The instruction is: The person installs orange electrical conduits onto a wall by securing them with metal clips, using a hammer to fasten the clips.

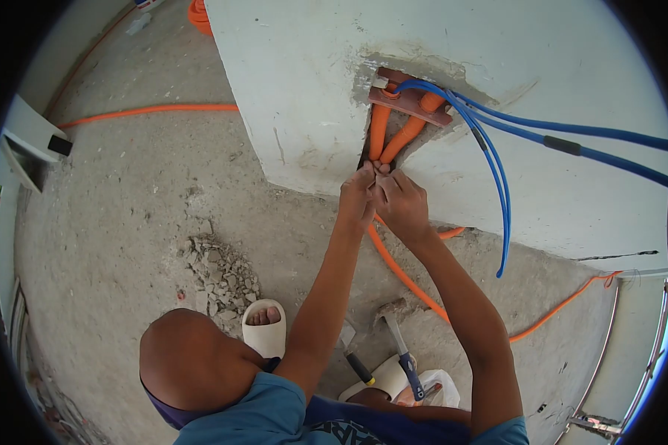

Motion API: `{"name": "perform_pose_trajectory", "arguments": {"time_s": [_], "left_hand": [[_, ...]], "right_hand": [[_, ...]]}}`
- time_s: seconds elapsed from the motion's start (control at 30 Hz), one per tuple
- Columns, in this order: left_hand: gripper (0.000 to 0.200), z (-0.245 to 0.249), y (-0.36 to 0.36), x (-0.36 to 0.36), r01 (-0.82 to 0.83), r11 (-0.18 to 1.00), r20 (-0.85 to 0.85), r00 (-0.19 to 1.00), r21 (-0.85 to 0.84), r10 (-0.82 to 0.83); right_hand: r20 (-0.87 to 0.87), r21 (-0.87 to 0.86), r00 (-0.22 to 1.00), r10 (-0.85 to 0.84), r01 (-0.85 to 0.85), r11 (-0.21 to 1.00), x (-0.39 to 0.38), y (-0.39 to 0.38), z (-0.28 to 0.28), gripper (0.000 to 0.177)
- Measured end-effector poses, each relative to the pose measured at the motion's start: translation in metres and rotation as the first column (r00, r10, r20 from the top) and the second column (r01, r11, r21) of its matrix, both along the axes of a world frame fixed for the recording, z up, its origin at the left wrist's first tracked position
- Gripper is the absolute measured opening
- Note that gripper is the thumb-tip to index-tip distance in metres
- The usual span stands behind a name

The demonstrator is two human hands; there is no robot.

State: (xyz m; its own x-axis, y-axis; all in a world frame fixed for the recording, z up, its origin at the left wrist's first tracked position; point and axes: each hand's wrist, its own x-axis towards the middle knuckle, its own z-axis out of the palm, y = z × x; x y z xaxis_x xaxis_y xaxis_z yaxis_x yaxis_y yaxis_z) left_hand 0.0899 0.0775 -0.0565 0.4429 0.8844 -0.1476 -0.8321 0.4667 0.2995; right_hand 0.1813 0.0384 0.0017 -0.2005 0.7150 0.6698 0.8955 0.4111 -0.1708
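The left hand point(358, 191) and right hand point(402, 199) met at the orange tubes point(404, 139); what either grip held could not be told. Forced bending risked kinking the tubes.

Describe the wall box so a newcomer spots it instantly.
On the white wall, find the rough cut-out above the left hand and right hand. The wall box sits in its upper part. Reddish-brown, it stands out from the orange conduits and blue lines around it.
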Motion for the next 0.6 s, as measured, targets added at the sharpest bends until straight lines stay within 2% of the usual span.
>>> {"name": "perform_pose_trajectory", "arguments": {"time_s": [0.1, 0.2, 0.3, 0.4, 0.5, 0.6], "left_hand": [[0.02, -0.001, 0.0, -0.001, -0.002, 1.0, -0.039, 0.999, -0.029, 0.001], [0.02, -0.006, 0.001, -0.002, 0.027, 1.0, -0.018, 0.999, -0.013, -0.027], [0.023, -0.014, 0.002, 0.002, 0.02, 0.994, -0.03, 0.999, 0.103, -0.017], [0.021, -0.015, 0.0, 0.006, -0.023, 0.994, 0.043, 0.999, 0.111, 0.018], [0.02, -0.007, -0.001, 0.007, -0.011, 0.998, -0.032, 0.999, 0.057, 0.012], [0.024, -0.012, -0.001, 0.013, -0.1, 0.994, -0.037, 0.994, 0.046, 0.102]], "right_hand": [[-0.177, 0.024, 0.979, -0.098, 0.104, 0.994, -0.014, -0.003, -0.013, 0.008], [-0.347, -0.066, 0.92, -0.184, 0.172, 0.983, -0.024, -0.005, -0.022, 0.011], [-0.439, -0.147, 0.876, -0.198, 0.148, 0.978, -0.013, -0.006, -0.017, 0.014], [-0.593, -0.198, 0.759, -0.271, 0.189, 0.962, -0.021, -0.011, -0.014, 0.016], [-0.557, -0.335, 0.724, -0.408, 0.253, 0.908, -0.022, -0.024, -0.007, 0.019], [-0.741, -0.29, 0.593, -0.315, 0.14, 0.947, -0.031, -0.015, -0.007, 0.02]]}}
